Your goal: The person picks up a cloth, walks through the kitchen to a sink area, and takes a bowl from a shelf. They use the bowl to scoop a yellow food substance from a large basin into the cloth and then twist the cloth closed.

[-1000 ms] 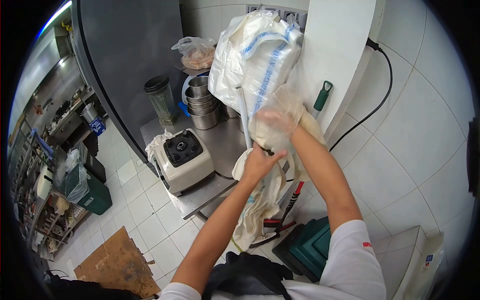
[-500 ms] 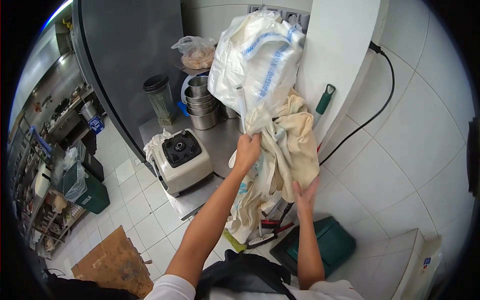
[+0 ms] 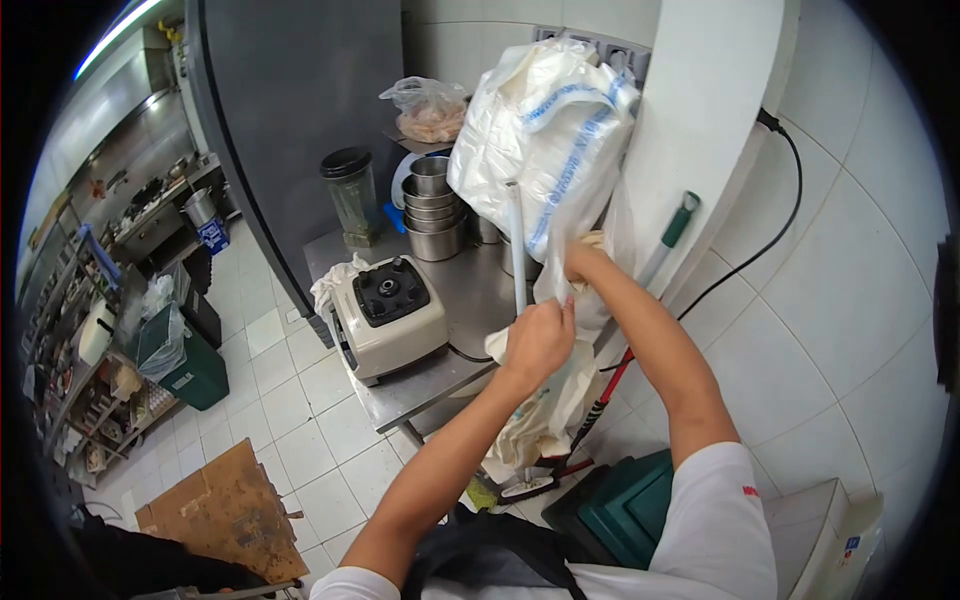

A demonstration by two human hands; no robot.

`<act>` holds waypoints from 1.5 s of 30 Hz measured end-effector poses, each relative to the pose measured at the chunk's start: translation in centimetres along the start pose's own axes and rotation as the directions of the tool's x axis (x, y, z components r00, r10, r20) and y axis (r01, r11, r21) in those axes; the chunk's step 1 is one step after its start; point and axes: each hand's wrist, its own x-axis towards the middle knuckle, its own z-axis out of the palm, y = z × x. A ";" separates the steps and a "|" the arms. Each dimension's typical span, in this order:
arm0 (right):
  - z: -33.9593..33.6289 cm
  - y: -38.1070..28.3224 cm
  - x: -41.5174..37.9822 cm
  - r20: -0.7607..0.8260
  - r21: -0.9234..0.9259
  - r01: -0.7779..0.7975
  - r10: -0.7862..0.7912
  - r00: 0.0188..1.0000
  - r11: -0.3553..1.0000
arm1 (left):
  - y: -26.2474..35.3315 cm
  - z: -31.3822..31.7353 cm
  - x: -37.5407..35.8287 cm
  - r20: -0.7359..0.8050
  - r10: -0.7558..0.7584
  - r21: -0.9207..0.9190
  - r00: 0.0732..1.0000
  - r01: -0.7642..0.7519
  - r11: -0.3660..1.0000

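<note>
A white plastic bag (image 3: 545,140) with blue print hangs against the wall, its translucent lower edge drawn down. My left hand (image 3: 540,343) is closed in a fist on this lower edge. Just above it, my right hand (image 3: 583,262) reaches into the bag's opening; plastic hides its fingers. A bit of cream cloth (image 3: 595,240) shows beside that hand, inside the plastic. More cream cloth (image 3: 540,432) hangs in folds below my left hand, down toward the floor.
On the steel table (image 3: 470,318) stand a blender base (image 3: 390,325), a blender jar (image 3: 352,205) and stacked metal pots (image 3: 434,225). Long handles, one green-tipped (image 3: 681,220), lean by the wall. A green bin (image 3: 630,505) and cardboard (image 3: 225,515) are on the floor.
My right hand has moved up from the cloth's lower right side into the bag's opening. The large cloth bundle is mostly out of sight there. My left hand is lower, and the view has shifted.
</note>
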 end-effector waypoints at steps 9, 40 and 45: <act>0.7 7.6 2.4 0.071 -0.095 0.470 -0.465 0.882 0.877 | -2.3 2.2 -1.9 0.066 0.023 -0.209 0.998 -0.009 0.978; 15.4 -44.1 -28.1 0.089 0.977 0.105 -0.805 0.586 0.184 | -14.0 -42.0 -43.6 -0.705 -0.399 -0.417 0.587 0.113 0.902; 10.8 -54.1 -28.3 -0.223 0.901 -0.118 -0.678 0.701 -0.419 | -16.0 -43.4 -54.1 -0.831 -0.467 -0.388 0.304 0.286 0.876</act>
